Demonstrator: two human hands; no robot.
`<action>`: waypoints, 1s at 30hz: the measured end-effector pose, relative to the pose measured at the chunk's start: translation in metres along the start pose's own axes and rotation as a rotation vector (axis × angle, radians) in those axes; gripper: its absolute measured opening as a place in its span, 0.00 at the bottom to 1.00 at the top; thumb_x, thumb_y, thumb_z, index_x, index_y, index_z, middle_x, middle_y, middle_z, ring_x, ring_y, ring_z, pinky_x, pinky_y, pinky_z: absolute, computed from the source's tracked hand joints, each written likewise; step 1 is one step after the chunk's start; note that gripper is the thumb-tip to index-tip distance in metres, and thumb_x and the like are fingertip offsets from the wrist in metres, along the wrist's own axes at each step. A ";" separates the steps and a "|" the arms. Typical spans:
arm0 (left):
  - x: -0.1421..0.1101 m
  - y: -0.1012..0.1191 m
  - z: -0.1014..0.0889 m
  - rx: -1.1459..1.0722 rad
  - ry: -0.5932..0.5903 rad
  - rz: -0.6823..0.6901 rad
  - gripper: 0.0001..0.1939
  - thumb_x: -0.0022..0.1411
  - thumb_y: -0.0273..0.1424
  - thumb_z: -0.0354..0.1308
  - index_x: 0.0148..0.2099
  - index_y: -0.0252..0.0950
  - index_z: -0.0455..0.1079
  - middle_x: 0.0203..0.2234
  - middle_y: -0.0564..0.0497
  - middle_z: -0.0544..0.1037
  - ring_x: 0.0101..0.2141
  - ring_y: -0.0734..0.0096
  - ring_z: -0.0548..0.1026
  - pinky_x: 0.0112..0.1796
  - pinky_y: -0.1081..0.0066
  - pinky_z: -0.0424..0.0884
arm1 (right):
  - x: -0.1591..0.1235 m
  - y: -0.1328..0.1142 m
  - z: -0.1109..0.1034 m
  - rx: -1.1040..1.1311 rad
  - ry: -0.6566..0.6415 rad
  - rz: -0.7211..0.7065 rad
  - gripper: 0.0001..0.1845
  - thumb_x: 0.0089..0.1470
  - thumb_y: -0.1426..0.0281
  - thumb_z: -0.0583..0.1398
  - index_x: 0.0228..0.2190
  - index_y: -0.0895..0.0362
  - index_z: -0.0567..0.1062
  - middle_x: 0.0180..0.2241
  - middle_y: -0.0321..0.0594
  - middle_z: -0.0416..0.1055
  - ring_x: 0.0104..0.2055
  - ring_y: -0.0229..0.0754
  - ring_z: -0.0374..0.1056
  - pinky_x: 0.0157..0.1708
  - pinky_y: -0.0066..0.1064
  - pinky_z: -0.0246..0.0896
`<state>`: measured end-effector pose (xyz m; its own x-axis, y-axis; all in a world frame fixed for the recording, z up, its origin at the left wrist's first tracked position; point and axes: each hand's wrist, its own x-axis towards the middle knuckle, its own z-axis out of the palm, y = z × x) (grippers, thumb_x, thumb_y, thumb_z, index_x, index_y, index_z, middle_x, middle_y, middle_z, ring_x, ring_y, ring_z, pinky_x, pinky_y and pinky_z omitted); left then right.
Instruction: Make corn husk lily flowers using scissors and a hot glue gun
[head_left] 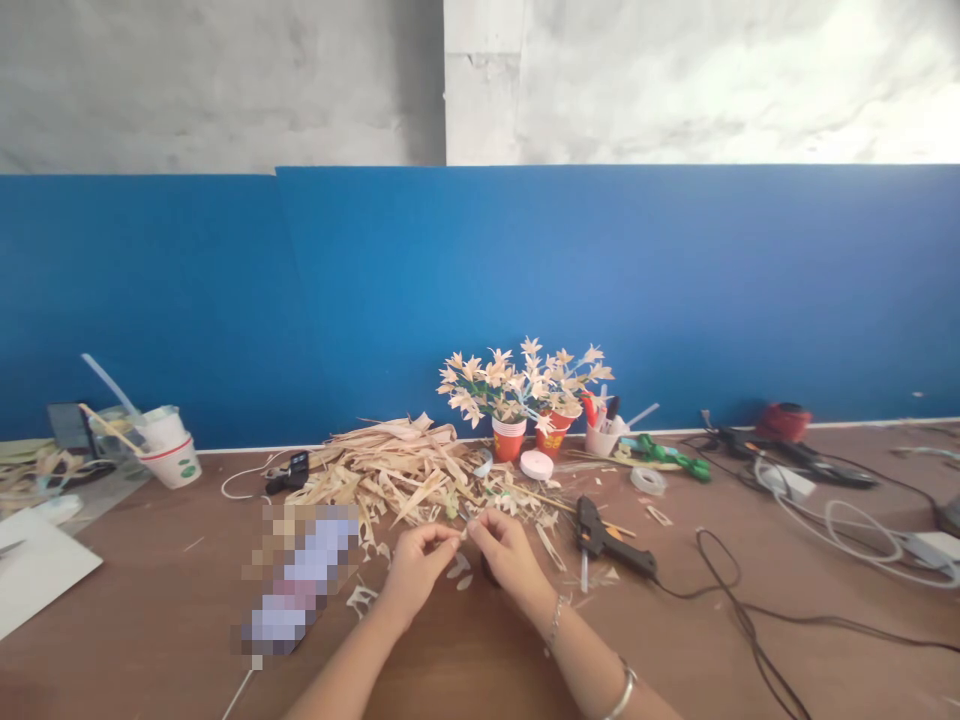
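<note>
My left hand (415, 570) and my right hand (508, 553) meet over the brown table (150, 610), fingertips pinched together on a small pale piece (463, 532) between them. What the piece is stays too small to name. Just beyond my hands lies a heap of dry straw-coloured leaf strips (390, 470). Small cut scraps (459, 572) lie under my hands. Behind the heap stand two red cups with handmade pale flowers (525, 385).
A black hot glue gun (609, 540) lies right of my right hand, its cord trailing right. Tape rolls (536, 464), a cup of tools (602, 435), green stems (667, 455), cables and chargers (840, 500) sit at the right. A white cup (171, 450) and white board (30, 565) are left. A blue wall panel (600, 290) backs the table.
</note>
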<state>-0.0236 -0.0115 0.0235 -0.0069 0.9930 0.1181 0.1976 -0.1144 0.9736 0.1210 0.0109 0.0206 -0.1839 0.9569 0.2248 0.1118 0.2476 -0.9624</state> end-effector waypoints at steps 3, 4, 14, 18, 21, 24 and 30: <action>0.001 -0.003 -0.001 0.032 -0.011 0.026 0.11 0.52 0.33 0.56 0.32 0.32 0.76 0.23 0.48 0.78 0.25 0.68 0.72 0.29 0.72 0.67 | 0.001 0.000 -0.003 -0.003 -0.002 -0.002 0.18 0.50 0.58 0.55 0.18 0.56 0.60 0.16 0.29 0.55 0.20 0.34 0.52 0.22 0.25 0.49; 0.001 -0.004 -0.001 0.053 -0.016 0.040 0.11 0.52 0.33 0.56 0.32 0.32 0.76 0.24 0.48 0.78 0.26 0.67 0.73 0.29 0.71 0.68 | 0.001 0.001 -0.004 -0.008 -0.003 -0.010 0.18 0.50 0.57 0.55 0.18 0.56 0.61 0.16 0.29 0.55 0.20 0.34 0.52 0.22 0.25 0.49; 0.002 -0.007 0.000 0.245 0.072 0.168 0.09 0.51 0.33 0.56 0.28 0.35 0.75 0.25 0.49 0.79 0.28 0.66 0.73 0.32 0.71 0.68 | 0.004 -0.008 -0.018 -0.245 0.022 -0.091 0.15 0.54 0.61 0.51 0.23 0.57 0.67 0.20 0.33 0.64 0.24 0.36 0.60 0.25 0.26 0.54; 0.004 -0.009 0.002 0.216 0.096 0.105 0.11 0.51 0.35 0.56 0.27 0.34 0.75 0.23 0.49 0.78 0.25 0.67 0.72 0.29 0.71 0.67 | 0.011 -0.028 -0.065 -0.682 0.129 0.004 0.11 0.50 0.72 0.51 0.33 0.57 0.71 0.30 0.40 0.72 0.32 0.41 0.66 0.32 0.29 0.56; 0.004 -0.008 0.002 0.151 0.089 0.058 0.12 0.50 0.36 0.56 0.27 0.34 0.75 0.21 0.51 0.77 0.24 0.69 0.70 0.28 0.72 0.66 | 0.007 -0.035 -0.111 -1.094 0.091 0.256 0.15 0.43 0.79 0.52 0.33 0.57 0.73 0.35 0.46 0.73 0.39 0.48 0.67 0.35 0.32 0.55; 0.003 -0.004 0.003 0.081 0.080 0.025 0.12 0.50 0.37 0.56 0.28 0.33 0.75 0.22 0.51 0.77 0.25 0.69 0.70 0.28 0.72 0.66 | -0.007 -0.032 -0.139 -1.340 0.010 0.450 0.16 0.42 0.79 0.54 0.36 0.60 0.71 0.39 0.54 0.70 0.44 0.55 0.65 0.36 0.36 0.56; 0.002 -0.002 0.004 0.027 0.085 -0.001 0.11 0.50 0.37 0.57 0.28 0.33 0.74 0.22 0.51 0.76 0.25 0.69 0.70 0.27 0.73 0.65 | -0.024 -0.006 -0.146 -1.405 0.028 0.496 0.22 0.44 0.80 0.53 0.44 0.60 0.66 0.41 0.54 0.68 0.47 0.56 0.64 0.40 0.42 0.54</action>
<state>-0.0203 -0.0091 0.0215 -0.0898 0.9868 0.1348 0.2240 -0.1119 0.9681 0.2670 0.0086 0.0435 0.1703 0.9839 -0.0551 0.9851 -0.1712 -0.0134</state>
